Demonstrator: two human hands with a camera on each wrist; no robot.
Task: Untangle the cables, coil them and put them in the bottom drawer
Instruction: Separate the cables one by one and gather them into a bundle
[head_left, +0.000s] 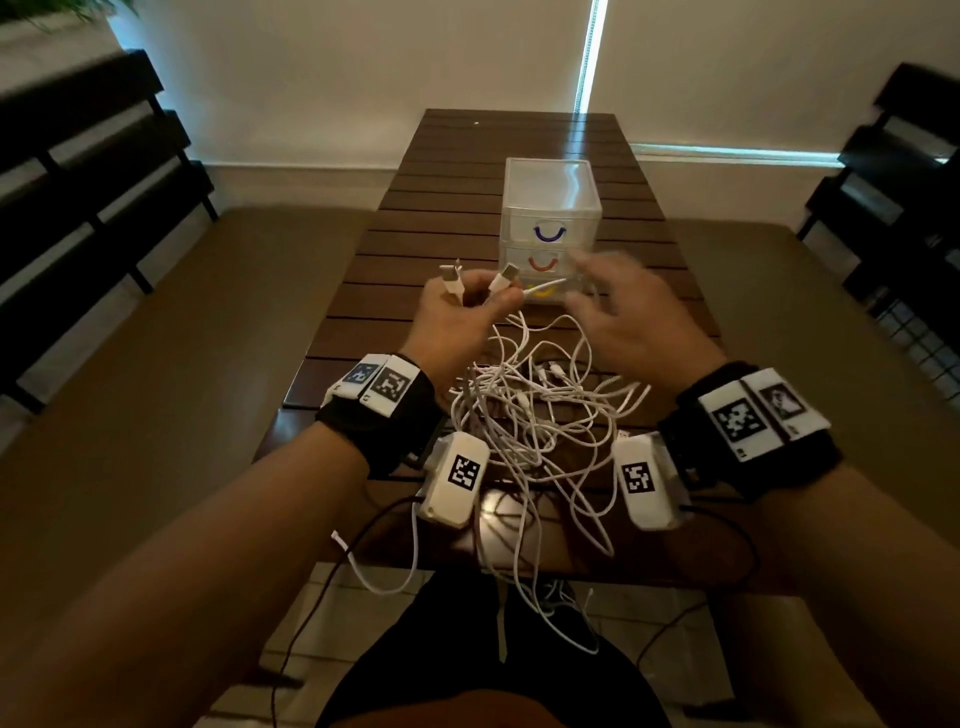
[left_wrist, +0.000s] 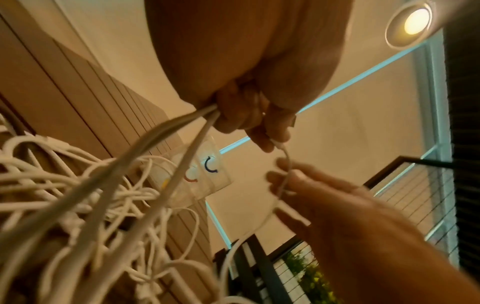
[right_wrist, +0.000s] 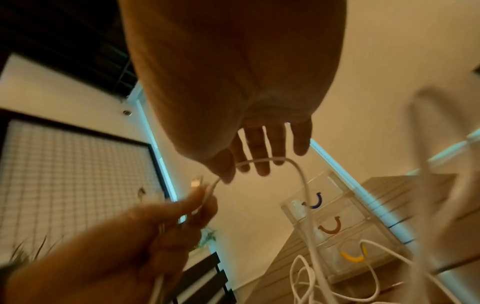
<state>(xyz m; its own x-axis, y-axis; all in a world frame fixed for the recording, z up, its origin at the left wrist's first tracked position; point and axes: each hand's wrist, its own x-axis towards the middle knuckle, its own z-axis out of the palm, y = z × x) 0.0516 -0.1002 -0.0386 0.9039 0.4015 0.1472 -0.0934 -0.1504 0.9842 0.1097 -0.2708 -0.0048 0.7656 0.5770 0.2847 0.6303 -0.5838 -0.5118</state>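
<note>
A tangle of white cables (head_left: 530, 410) lies on the near end of the dark slatted table (head_left: 457, 171), and some strands hang over the near edge. My left hand (head_left: 478, 296) is raised and grips several cable ends, whose USB plugs (head_left: 506, 275) stick up. One thin cable (right_wrist: 262, 161) runs from it across the straight, spread fingers of my right hand (head_left: 597, 291), which is blurred. Just behind the hands stands a clear three-drawer unit (head_left: 550, 208). All its drawers look closed, the bottom one with a yellow handle (right_wrist: 353, 257).
Black slatted benches stand left (head_left: 93, 182) and right (head_left: 893, 208) of the table. A pale wall and blinds close off the far end. Thin black wires (head_left: 322, 587) trail from the wrist cameras toward my lap.
</note>
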